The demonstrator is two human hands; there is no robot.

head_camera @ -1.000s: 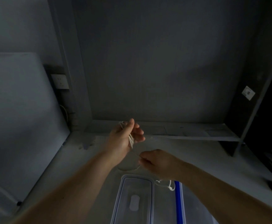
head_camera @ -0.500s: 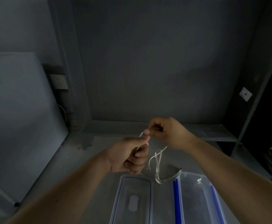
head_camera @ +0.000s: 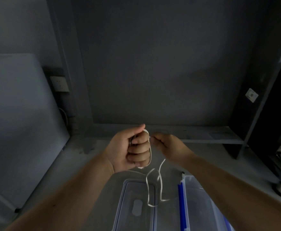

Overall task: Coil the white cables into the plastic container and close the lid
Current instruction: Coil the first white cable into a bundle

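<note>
My left hand (head_camera: 133,148) is a closed fist with turns of the thin white cable (head_camera: 150,154) wrapped around its fingers. Close beside it, my right hand (head_camera: 169,144) pinches the same cable near the fist's top. A loose tail of the cable hangs in loops over the floor. Below, the clear lid (head_camera: 137,205) with a blue rim lies flat. The open plastic container (head_camera: 201,207) with blue edges stands to the right of the lid, partly hidden by my right forearm.
A grey concrete floor (head_camera: 89,164) meets a dark wall with a low ledge (head_camera: 203,133) behind the hands. A pale panel (head_camera: 19,122) leans at the left. A dark shelf frame (head_camera: 261,97) and metal objects stand at the right.
My left fist has risen and turned, with more cable wound around its fingers. My right hand dropped down beside it and the hanging tail has shortened.
</note>
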